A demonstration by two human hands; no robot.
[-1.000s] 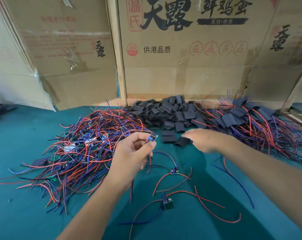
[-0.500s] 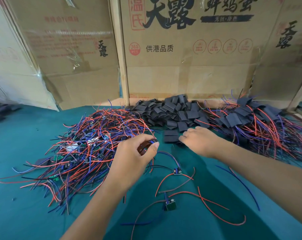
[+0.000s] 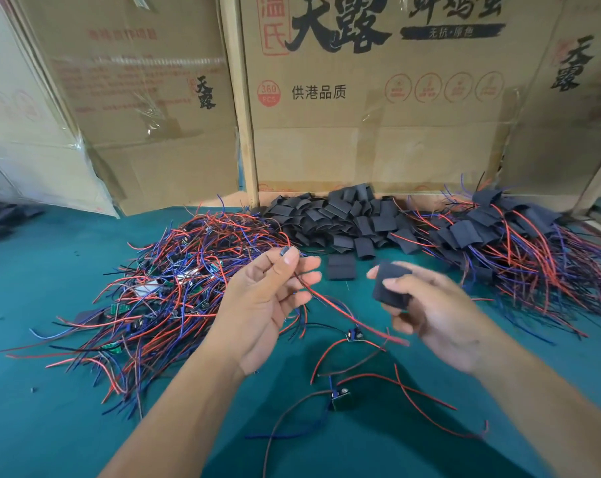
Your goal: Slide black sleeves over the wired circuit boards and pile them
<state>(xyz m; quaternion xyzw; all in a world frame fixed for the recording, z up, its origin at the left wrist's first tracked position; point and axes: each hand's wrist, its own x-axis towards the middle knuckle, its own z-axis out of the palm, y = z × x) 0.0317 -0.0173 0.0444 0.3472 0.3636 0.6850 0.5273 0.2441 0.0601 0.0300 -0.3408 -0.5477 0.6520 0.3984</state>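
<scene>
My left hand pinches a small wired circuit board between thumb and fingertips; its red wire trails down to the right. My right hand holds one black sleeve between thumb and fingers, a short way right of the board. A tangled heap of unsleeved boards with red and blue wires lies to the left. Loose black sleeves are piled at the back centre. Sleeved boards with wires are piled at the right.
Two loose wired boards lie on the green table below my hands. A single black sleeve lies flat between my hands. Cardboard boxes wall off the back of the table.
My right hand picked a black sleeve from the table and lifted it back toward me. My left hand turned palm-up, raising the board, its wire now hanging free.
</scene>
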